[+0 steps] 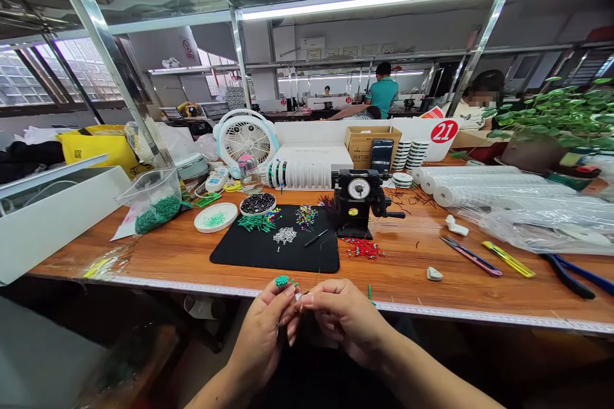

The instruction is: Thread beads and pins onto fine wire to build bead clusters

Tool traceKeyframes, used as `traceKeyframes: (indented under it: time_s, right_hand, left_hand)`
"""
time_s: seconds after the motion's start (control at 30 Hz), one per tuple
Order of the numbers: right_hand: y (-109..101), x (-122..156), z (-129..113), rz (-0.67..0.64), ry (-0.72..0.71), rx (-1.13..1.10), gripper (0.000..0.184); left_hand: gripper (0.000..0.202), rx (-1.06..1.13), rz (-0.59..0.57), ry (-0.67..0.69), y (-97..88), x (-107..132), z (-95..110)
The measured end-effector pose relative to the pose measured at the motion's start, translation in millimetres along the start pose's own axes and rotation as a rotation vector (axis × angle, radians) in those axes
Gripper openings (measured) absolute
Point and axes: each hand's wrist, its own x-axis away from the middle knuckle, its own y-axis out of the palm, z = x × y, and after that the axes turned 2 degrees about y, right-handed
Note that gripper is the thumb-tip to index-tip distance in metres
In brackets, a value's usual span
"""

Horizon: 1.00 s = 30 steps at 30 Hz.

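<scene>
Both hands meet just below the front edge of the wooden bench (412, 281). My left hand (265, 335) is closed in a pinch on a small green beaded piece (282, 280) that sticks up above its fingertips. My right hand (341, 319) is closed too, its fingertips pressed against the left ones, gripping something thin that I cannot make out. Straight ahead lies a black mat (240, 254) with piles of green (255, 222), white (284, 235) and mixed-colour beads (306, 215). A black hand-crank machine with a dial (359, 202) stands at the mat's right edge.
Red beaded bits (362, 248) lie right of the mat. Further right are pink scissors (471, 255), a yellow cutter (508, 259), blue pliers (575, 275) and white rolls (480, 186). On the left are a bag of green beads (152, 203), a white dish (215, 217), a fan (245, 137). People work at benches behind.
</scene>
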Motion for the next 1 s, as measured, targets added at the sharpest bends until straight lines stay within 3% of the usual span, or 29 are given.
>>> traceKeyframes:
  time_s: [0.3,0.43,0.53,0.63,0.73,0.9,1.0]
  right_hand:
    - [4,-3,-7,-0.038,0.054,-0.152,0.013]
    - [4,-3,-6,-0.043,0.068,-0.164,0.014]
    - [5,-4,-3,-0.001,0.013,-0.076,0.02]
    - [6,-5,-2,0.151,-0.135,0.168,0.027]
    - [7,-6,-6,0.253,-0.302,0.404,0.024]
    - [6,-6,-9,0.177,-0.339,0.557,0.019]
    - [2,-5,-8,0.163,-0.392,0.763,0.019]
  left_hand:
    - [0.017,-0.088,-0.023,0.138,-3.1,-4,-4]
    - [0.017,-0.295,-0.029,0.262,-9.3,-5,-7]
    - [0.02,-0.565,-0.02,0.426,-14.8,-3,-8]
    - [0.02,-0.715,-0.016,0.51,-18.7,-1,-8]
    - [0.018,-0.753,-0.036,0.513,-19.7,-1,-8]
    - [0.021,-0.605,-0.111,0.374,-14.0,-1,-10]
    - [0.02,-0.526,-0.138,0.29,-11.0,-2,-5]
